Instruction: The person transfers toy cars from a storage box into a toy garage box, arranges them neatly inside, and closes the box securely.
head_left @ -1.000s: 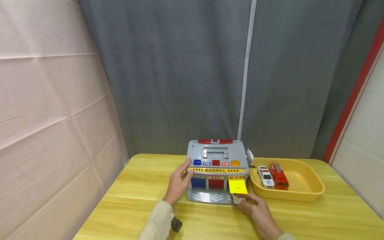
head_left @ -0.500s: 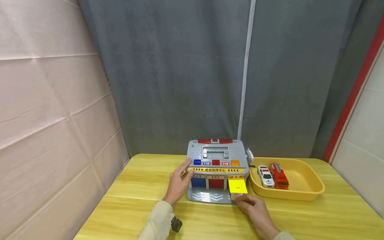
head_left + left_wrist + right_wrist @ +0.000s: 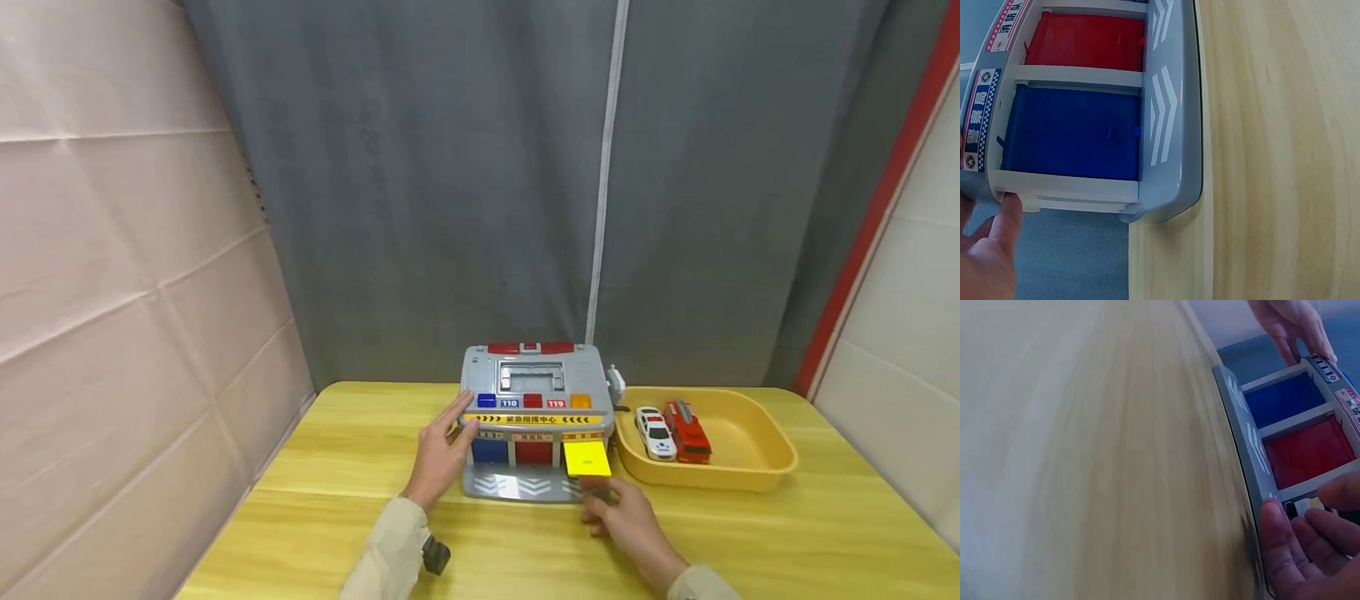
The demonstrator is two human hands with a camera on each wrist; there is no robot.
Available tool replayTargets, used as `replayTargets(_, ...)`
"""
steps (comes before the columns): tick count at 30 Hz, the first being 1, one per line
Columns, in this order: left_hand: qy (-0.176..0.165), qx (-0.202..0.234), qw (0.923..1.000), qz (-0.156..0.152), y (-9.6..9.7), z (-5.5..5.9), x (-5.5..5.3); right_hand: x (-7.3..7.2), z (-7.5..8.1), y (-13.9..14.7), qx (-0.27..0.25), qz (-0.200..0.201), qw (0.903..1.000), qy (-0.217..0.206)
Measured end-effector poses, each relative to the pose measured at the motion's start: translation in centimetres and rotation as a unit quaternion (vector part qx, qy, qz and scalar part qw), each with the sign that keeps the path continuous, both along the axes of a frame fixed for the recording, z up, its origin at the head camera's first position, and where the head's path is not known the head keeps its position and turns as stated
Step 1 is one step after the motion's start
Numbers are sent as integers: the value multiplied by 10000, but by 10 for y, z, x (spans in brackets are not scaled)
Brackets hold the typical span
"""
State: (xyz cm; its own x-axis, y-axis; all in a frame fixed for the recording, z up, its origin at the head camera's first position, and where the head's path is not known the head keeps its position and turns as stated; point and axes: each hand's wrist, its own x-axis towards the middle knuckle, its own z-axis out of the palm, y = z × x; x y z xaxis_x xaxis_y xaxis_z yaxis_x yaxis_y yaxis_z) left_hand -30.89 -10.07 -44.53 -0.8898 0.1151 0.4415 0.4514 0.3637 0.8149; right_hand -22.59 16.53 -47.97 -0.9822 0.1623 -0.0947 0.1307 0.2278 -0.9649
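A grey toy emergency station (image 3: 536, 400) stands on the table, with a blue door (image 3: 491, 451), a red door (image 3: 533, 452) and a raised yellow door (image 3: 587, 458). My left hand (image 3: 438, 454) rests on its left front corner, the fingers mostly straight. In the left wrist view the thumb (image 3: 1007, 222) touches the side beside the blue door. My right hand (image 3: 630, 517) is at the right bay, under the yellow flap, with loosely bent fingers. There, in the right wrist view, a small white and yellow thing (image 3: 1305, 506), mostly hidden, sits beside the fingertips.
A yellow tray (image 3: 742, 479) stands right of the station, holding a white toy police car (image 3: 656, 433) and a red toy fire engine (image 3: 688, 432). Behind the wooden table (image 3: 300, 517) hangs a grey curtain (image 3: 420, 208).
A white toy vehicle that my right hand held at the bay's mouth has gone in under the yellow flap. The right hand's fingers have loosened. My left hand stays on the corner.
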Motion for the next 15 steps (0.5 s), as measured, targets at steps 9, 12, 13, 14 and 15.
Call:
replayTargets(9, 129, 20, 9999, -23, -1, 0, 0, -2, -1, 7, 1143, 255, 9916, 553)
replayTargets(12, 142, 23, 9999, -20, -1, 0, 0, -3, -1, 9, 1185, 493, 9903, 538)
replayTargets(13, 148, 30, 9999, -23, -1, 0, 0, -3, 0, 9, 1157, 601, 9899, 556)
replayTargets(14, 139, 33, 9999, -21, -1, 0, 0, -2, 0, 10, 1115, 713, 9895, 576)
replayTargets(15, 127, 38, 9999, -21, -1, 0, 0, -2, 0, 11, 1047, 805, 9897, 556)
